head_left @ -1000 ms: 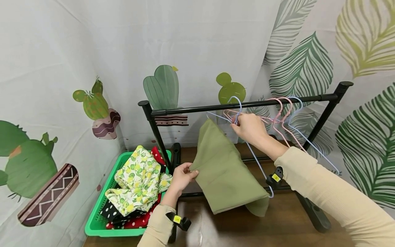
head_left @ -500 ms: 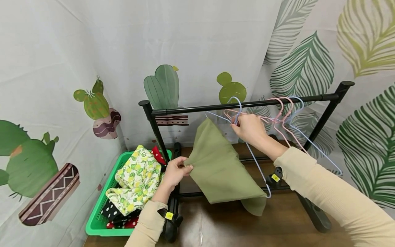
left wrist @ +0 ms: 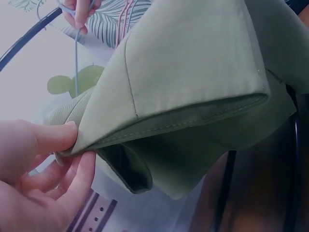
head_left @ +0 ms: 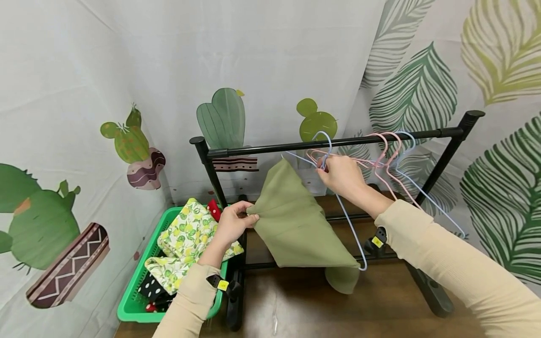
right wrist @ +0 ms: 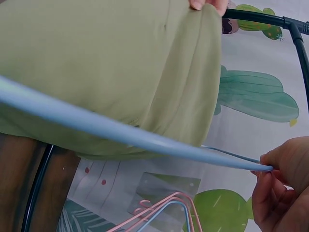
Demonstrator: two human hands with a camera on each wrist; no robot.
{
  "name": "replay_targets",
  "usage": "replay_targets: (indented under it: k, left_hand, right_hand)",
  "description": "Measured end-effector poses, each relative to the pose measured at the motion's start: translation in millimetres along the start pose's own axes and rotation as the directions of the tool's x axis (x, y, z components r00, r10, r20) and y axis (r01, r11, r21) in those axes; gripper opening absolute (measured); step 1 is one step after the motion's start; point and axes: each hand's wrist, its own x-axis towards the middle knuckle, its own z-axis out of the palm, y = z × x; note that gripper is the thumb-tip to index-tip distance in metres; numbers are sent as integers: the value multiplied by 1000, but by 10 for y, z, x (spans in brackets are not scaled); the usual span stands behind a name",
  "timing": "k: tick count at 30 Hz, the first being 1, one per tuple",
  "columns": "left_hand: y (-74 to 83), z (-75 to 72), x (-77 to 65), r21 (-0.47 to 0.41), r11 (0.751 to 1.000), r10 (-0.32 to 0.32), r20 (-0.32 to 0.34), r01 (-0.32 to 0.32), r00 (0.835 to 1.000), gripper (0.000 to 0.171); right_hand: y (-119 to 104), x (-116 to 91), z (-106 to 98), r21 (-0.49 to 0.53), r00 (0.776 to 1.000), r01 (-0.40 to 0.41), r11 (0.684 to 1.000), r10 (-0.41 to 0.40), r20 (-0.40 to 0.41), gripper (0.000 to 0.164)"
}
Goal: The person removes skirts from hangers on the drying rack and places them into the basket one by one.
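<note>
An olive-green garment [head_left: 296,225] hangs from the far arm of a blue hanger [head_left: 348,218], whose hook goes over the black rail. With thumb and fingers my left hand [head_left: 234,223] pinches the garment's left edge; in the left wrist view the left hand [left wrist: 53,169] grips it beside a stitched hem and an opening. What kind of garment it is, I cannot tell. Just below the rail my right hand [head_left: 344,173] grips the hanger's neck. The right wrist view has the right hand [right wrist: 285,183] pinching the blue hanger while its long arm crosses in front of the cloth.
Pink hangers [head_left: 390,164] and another blue hanger [head_left: 427,197] hang on the black rack [head_left: 270,149] to the right. At left, a green basket [head_left: 131,291] holds lemon-print cloth [head_left: 190,234] and polka-dot cloth [head_left: 150,286]. The rack stands on a brown wooden table [head_left: 313,310].
My left hand has moved left and up, drawing the garment's edge leftward toward the basket and raising its lower edge. My right hand stays at the hanger's neck.
</note>
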Motion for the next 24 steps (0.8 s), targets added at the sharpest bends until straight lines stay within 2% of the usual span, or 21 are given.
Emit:
replay_targets:
  k: [11, 20, 24]
  left_hand:
    - [261, -149, -25, 100, 991, 86, -1, -85, 996, 18]
    - [440, -280, -45, 230, 961, 159, -12, -152, 987, 16]
    - [502, -325, -61, 257, 951, 186, -24, -174, 982, 17]
  right_hand:
    - [-17, -9, -8, 21, 1000, -3, 1000, 3, 1, 14]
    - [-19, -6, 7, 25, 1000, 9, 1000, -9, -3, 16]
    - [-17, -13, 12, 21, 1000, 6, 1000, -7, 4, 15]
